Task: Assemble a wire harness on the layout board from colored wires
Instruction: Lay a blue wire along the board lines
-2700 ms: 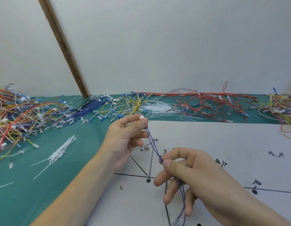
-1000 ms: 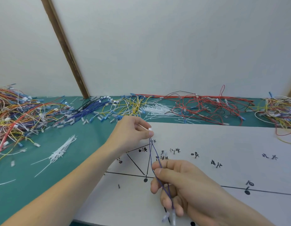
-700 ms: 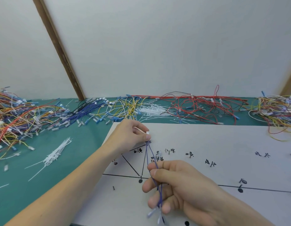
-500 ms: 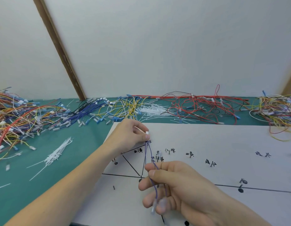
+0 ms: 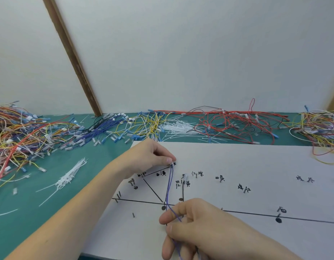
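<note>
Head view: first blue wires [image 5: 169,186] pinched by left hand [image 5: 151,156] at board [image 5: 256,166] 10 o'clock, tail clamped in right hand [image 5: 196,224]; rest unrouted.

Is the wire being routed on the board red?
No, the wire stretched between the left hand and right hand is blue-purple.

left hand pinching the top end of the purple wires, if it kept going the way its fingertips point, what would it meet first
The left hand points right and slightly down across the white layout board. Likely first: the small metal pin by the handwritten labels, though depth is unclear. The thin purple wires hang below that line.
</note>
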